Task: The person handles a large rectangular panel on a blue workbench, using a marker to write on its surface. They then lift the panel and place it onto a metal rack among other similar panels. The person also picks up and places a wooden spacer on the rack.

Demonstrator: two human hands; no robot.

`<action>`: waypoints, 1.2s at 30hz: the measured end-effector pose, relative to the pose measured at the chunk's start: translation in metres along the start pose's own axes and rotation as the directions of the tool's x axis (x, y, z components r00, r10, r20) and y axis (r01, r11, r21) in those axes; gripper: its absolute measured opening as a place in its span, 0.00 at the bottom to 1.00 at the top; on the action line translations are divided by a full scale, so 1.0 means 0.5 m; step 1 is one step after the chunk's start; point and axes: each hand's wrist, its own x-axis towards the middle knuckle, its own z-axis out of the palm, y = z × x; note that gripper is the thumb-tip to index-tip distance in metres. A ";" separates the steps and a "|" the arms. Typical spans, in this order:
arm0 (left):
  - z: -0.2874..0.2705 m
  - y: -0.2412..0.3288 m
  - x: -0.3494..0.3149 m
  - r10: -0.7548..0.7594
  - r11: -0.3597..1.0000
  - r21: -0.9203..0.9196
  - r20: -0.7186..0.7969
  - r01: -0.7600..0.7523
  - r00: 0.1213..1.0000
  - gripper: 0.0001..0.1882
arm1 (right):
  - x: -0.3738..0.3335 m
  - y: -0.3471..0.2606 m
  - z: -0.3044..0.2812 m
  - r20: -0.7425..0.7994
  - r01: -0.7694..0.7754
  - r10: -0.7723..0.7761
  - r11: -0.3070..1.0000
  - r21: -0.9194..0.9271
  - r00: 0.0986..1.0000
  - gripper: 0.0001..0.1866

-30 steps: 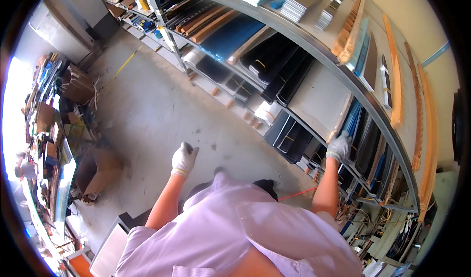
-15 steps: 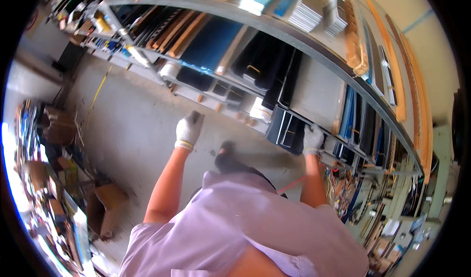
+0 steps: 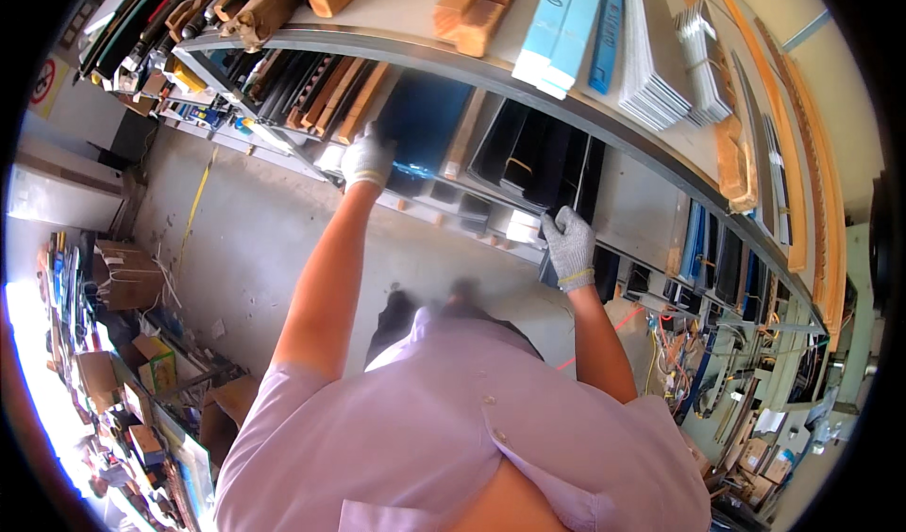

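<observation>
My left hand [image 3: 368,161], in a pale knitted work glove, is raised to the front of the middle shelf. It is beside the end of a stack of dark blue sheets [image 3: 427,117] in clear film; motion smears its fingers. My right hand [image 3: 570,249], gloved in grey knit, is closed at the shelf's front edge, against the end of the long black strips [image 3: 538,159]. What its curled fingers hold, if anything, is hidden.
A long metal rack [image 3: 604,122] crosses ahead. Its top carries light blue boxes [image 3: 564,23], bundled grey profiles [image 3: 651,89] and wooden mouldings [image 3: 481,8]. Cardboard boxes [image 3: 127,274] and clutter line the left. Cables [image 3: 665,353] hang at the right; yellow tape [image 3: 195,202] marks the floor.
My left hand has moved forward from over the floor to the shelf front. My right hand has shifted left along the shelf edge, from the grey panel to the black strips.
</observation>
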 end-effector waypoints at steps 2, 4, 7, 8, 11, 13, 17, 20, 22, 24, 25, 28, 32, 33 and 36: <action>-0.028 0.072 -0.008 -0.061 0.991 0.125 0.034 0.056 0.998 0.25 | -0.010 -0.014 0.001 0.050 -0.027 0.030 0.998 -0.060 0.998 0.14; 0.053 0.008 0.014 0.001 0.979 0.198 -0.221 0.044 0.975 0.17 | -0.018 -0.073 0.009 0.108 -0.028 0.020 0.997 0.069 0.994 0.10; 0.080 -0.001 0.039 -0.139 0.982 0.107 -0.147 0.155 0.979 0.17 | -0.030 -0.067 0.070 0.089 -0.098 0.089 0.989 0.109 0.992 0.14; 0.070 -0.013 0.033 -0.088 0.987 0.118 -0.181 0.111 0.980 0.21 | -0.026 -0.080 0.085 0.127 -0.138 0.132 0.990 0.034 0.983 0.15; 0.121 -0.052 0.084 -0.049 0.957 -0.286 -0.005 0.046 0.999 0.26 | -0.039 -0.120 0.103 -0.011 -0.046 0.046 0.999 0.003 0.999 0.15; 0.138 -0.073 0.094 0.019 0.881 -0.473 0.008 -0.013 1.000 0.20 | -0.043 -0.142 0.125 0.048 -0.038 0.039 0.999 -0.014 0.998 0.15; 0.076 -0.081 0.082 0.070 0.446 -0.845 0.363 0.297 0.929 0.10 | -0.047 -0.176 0.187 0.020 -0.069 0.070 0.994 -0.080 0.997 0.16; -0.062 -0.053 0.030 0.037 0.009 -0.888 0.460 0.460 0.887 0.07 | -0.058 -0.184 0.246 0.051 -0.227 0.228 0.974 -0.019 0.972 0.19; 0.014 -0.188 0.077 0.260 0.296 -0.955 0.096 0.015 0.961 0.12 | -0.057 -0.237 0.309 0.292 -0.354 0.253 0.858 0.372 0.922 0.24; 0.006 -0.210 0.063 0.289 0.337 -0.941 0.069 -0.034 0.955 0.13 | -0.064 -0.268 0.376 0.438 -0.435 0.201 0.719 0.541 0.876 0.32; -0.005 -0.214 0.045 0.253 0.275 -0.957 0.160 0.088 0.954 0.13 | -0.059 -0.297 0.405 0.463 -0.426 0.157 0.710 0.560 0.872 0.39; -0.115 -0.148 -0.052 0.141 -0.032 -0.868 0.487 0.496 0.862 0.13 | -0.037 -0.422 0.395 0.401 -0.505 0.340 0.315 0.804 0.851 0.35; -0.154 -0.163 -0.101 0.323 0.078 -0.880 0.467 0.468 0.823 0.14 | -0.019 -0.373 0.457 0.119 -0.334 0.584 0.275 0.902 0.803 0.22; -0.153 -0.174 -0.098 0.410 0.089 -0.875 0.467 0.475 0.783 0.16 | -0.024 -0.394 0.417 0.136 -0.379 0.600 0.299 0.876 0.788 0.22; -0.140 -0.170 -0.058 0.707 -0.195 -0.747 0.342 0.636 0.619 0.28 | -0.061 -0.430 0.323 0.056 -0.415 0.633 0.434 0.800 0.772 0.20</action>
